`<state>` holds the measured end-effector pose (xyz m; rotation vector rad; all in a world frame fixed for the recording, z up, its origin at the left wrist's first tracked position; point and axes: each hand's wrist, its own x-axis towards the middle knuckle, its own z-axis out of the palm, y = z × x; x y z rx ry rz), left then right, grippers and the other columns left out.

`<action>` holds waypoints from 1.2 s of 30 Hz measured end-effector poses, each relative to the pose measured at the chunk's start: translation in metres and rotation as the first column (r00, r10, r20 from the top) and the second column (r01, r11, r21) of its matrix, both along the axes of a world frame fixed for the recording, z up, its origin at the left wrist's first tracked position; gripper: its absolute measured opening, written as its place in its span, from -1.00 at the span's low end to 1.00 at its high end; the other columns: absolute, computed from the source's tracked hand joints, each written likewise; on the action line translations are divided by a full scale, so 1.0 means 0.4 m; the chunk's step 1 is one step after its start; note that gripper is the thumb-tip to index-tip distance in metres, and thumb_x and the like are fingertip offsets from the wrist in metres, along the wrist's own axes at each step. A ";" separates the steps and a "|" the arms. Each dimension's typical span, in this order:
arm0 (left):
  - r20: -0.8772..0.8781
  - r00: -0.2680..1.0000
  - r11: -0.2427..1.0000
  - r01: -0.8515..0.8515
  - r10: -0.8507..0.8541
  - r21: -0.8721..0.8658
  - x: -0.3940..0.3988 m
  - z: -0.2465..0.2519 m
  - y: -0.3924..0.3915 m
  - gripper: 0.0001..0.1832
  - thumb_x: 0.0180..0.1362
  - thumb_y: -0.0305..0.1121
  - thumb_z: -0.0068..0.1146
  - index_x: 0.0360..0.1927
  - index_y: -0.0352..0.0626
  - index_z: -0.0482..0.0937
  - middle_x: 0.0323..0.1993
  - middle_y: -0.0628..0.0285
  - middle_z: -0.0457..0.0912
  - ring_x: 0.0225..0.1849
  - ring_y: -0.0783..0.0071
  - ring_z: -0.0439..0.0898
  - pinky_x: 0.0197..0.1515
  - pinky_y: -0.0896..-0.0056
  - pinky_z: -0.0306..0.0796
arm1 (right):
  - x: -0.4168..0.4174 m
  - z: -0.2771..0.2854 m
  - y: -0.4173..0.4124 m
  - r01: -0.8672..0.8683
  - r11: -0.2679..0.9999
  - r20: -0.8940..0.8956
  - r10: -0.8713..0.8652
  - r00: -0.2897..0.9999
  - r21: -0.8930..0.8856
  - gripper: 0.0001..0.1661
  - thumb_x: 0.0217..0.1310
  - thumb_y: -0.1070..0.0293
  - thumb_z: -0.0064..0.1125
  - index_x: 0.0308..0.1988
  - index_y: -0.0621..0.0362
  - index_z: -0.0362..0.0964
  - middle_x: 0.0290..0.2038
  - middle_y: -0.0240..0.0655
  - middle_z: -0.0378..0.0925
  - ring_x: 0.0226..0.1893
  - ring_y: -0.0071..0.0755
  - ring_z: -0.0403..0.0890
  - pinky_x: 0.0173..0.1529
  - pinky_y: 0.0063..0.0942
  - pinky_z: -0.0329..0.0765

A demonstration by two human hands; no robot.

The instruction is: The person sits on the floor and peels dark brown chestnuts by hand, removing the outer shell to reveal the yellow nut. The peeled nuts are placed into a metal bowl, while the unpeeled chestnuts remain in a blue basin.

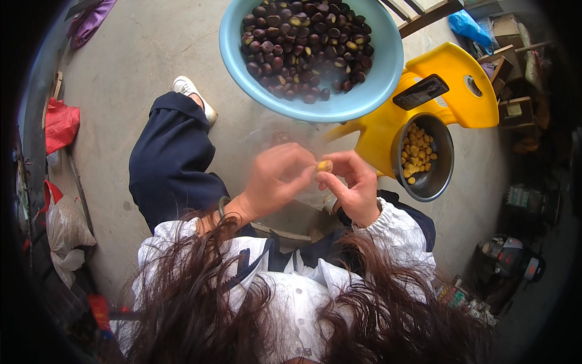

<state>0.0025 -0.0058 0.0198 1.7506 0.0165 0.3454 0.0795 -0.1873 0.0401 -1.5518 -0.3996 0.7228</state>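
Observation:
A partly peeled chestnut [324,166], yellow with some brownish skin, is pinched between the thumb and fingers of my right hand [352,184]. My left hand [279,177], blurred, meets its left edge with thumb and forefinger pinched together. Beyond both hands stands a light blue plastic basin [234,59] holding dark brown chestnuts [304,45], several with cut tops showing yellow. To the right, a steel bowl [439,182] contains peeled yellow chestnuts [416,150]. What lies under my hands is hazy; a clear plastic bag [313,198] seems to be there.
A yellow plastic chair [450,59] stands at the right, bearing a smartphone [420,92] and apparently the steel bowl. Wooden boxes [516,111] and a blue bag [469,28] crowd the far right. Along the left side sit a red bag [61,125] and a tied plastic sack [66,232].

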 end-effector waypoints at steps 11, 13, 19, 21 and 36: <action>-0.277 0.959 0.932 -0.043 -0.063 -0.361 -0.008 -0.040 0.009 -0.94 0.32 -0.52 0.07 -0.19 -0.27 0.53 -0.20 0.28 0.61 -0.18 0.61 0.60 -0.11 0.54 0.51 | 0.020 0.023 -0.006 -0.072 0.977 -0.208 0.115 0.971 0.202 -0.59 0.32 0.58 0.19 0.15 0.33 0.43 -0.16 -0.26 0.64 -0.16 -0.45 0.68 -0.05 -0.49 0.62; -0.242 0.961 0.926 0.034 -0.134 -0.376 -0.013 -0.046 0.018 -0.92 0.34 -0.50 0.09 -0.16 -0.28 0.54 -0.20 0.28 0.61 -0.14 0.60 0.60 -0.06 0.53 0.51 | 0.016 0.025 -0.004 -0.037 0.991 -0.199 0.062 0.978 0.126 -0.60 0.30 0.59 0.20 0.13 0.32 0.46 -0.16 -0.27 0.64 -0.17 -0.47 0.67 -0.04 -0.51 0.61; -0.289 0.925 0.863 0.073 -0.245 -0.499 -0.007 -0.013 0.011 -0.81 0.31 -0.46 0.19 -0.05 -0.29 0.57 -0.16 0.30 0.62 -0.11 0.60 0.60 -0.05 0.53 0.52 | 0.025 0.027 0.001 -0.113 0.990 0.267 0.130 0.955 -0.079 -0.59 0.17 0.64 0.27 0.06 0.25 0.55 -0.25 -0.28 0.62 -0.29 -0.48 0.63 -0.14 -0.54 0.54; -0.285 0.921 0.849 0.083 -0.265 -0.521 -0.007 -0.015 0.012 -0.79 0.30 -0.46 0.22 -0.04 -0.29 0.57 -0.15 0.30 0.62 -0.11 0.60 0.60 -0.06 0.54 0.52 | 0.028 0.032 0.004 -0.135 0.986 0.333 0.159 0.929 -0.093 -0.57 0.14 0.65 0.28 0.05 0.24 0.56 -0.28 -0.27 0.61 -0.33 -0.46 0.61 -0.18 -0.54 0.52; -0.325 0.924 0.920 0.064 -0.201 -0.386 -0.011 -0.023 0.008 -0.85 0.20 -0.41 0.23 -0.21 -0.26 0.58 -0.30 0.30 0.65 -0.24 0.61 0.57 -0.18 0.52 0.45 | 0.022 0.040 0.013 -0.178 0.971 0.423 0.230 0.877 -0.159 -0.58 0.13 0.68 0.28 0.03 0.22 0.57 -0.30 -0.25 0.60 -0.37 -0.40 0.63 -0.25 -0.51 0.55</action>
